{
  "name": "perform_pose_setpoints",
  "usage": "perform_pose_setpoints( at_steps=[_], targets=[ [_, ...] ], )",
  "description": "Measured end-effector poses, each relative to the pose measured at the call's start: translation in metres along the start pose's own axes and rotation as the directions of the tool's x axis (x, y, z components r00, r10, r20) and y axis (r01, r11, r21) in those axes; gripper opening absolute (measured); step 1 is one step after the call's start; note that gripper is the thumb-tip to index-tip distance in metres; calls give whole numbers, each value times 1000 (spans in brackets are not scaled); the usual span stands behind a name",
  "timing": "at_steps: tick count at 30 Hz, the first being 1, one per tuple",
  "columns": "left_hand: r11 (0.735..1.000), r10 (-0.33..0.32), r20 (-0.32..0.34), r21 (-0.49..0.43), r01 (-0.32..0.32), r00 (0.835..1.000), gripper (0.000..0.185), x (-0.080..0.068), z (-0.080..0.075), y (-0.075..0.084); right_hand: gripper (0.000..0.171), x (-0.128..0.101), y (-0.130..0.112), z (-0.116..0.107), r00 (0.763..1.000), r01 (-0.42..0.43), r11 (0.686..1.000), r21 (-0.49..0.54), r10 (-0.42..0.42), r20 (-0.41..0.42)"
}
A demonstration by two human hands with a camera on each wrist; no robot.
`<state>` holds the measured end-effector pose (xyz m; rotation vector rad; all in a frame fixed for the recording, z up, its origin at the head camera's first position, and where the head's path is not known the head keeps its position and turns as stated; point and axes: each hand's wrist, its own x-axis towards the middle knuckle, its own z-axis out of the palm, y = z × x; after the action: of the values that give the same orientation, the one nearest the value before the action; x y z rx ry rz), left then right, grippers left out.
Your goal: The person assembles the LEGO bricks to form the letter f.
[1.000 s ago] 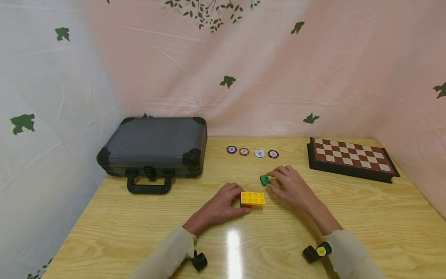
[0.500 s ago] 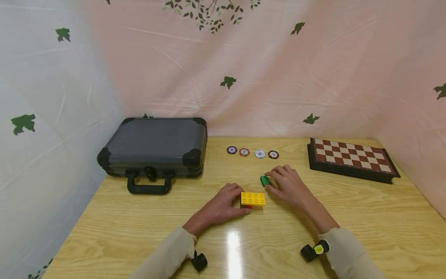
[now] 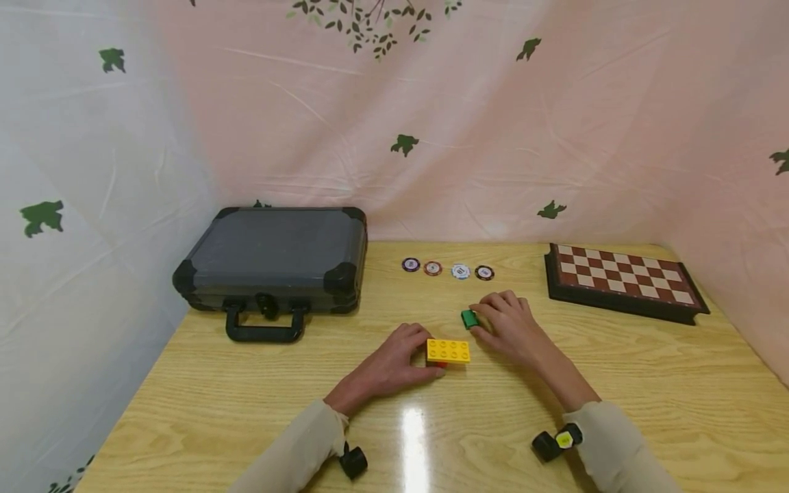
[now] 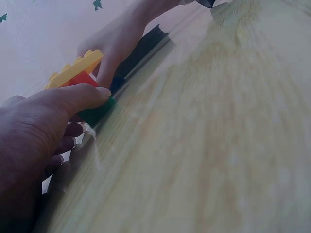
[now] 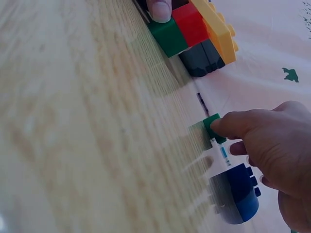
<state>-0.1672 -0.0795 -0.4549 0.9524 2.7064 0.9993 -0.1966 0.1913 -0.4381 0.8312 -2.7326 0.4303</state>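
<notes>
Just below the middle of the head view, the left hand (image 3: 391, 363) has its thumb and fingers wrapped around a brick stack (image 5: 189, 25); a bit up and to the right, the right hand (image 3: 508, 329) is pinching a small green brick (image 3: 470, 319) between thumb and finger, well apart from the chessboard (image 3: 625, 277) at the right of the frame; four poker chips (image 3: 433, 268) lie in a row higher up the tabletop (image 3: 246, 411), with a grey case (image 3: 277, 246) over on the left.

Progress-wise I'd call it partly built; the lower green brick (image 5: 169, 38), the red brick (image 4: 85, 78) and the yellow brick (image 3: 448, 350) are already together, yellow on top and sticking out past the red; the small green brick isn't joined on, and neither is a blue brick (image 5: 243, 194) in the lower right of the right wrist view, so those two look like the leftovers.

Hard to make out: the blue one doesn't show in the head view, probably tucked behind the right hand; the left fingers' contact on the stack's far side is hidden; can't tell if the small green brick touches the tabletop; both forearms run off the bottom edge, fwiw.
</notes>
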Motion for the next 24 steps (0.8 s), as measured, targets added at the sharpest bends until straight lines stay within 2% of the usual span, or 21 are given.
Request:
perform_pose_setpoints(
  at_steps=[15, 24],
  targets=[
    [1000, 8, -5, -19, -8, 1000, 43, 0, 1, 0, 34, -1, -2, 3, 999, -37, 998, 44, 36, 33],
    [1000, 11, -8, -27, -11, 1000, 41, 0, 1, -1, 36, 0, -5, -2, 999, -8, 989, 147, 12, -30]
  ],
)
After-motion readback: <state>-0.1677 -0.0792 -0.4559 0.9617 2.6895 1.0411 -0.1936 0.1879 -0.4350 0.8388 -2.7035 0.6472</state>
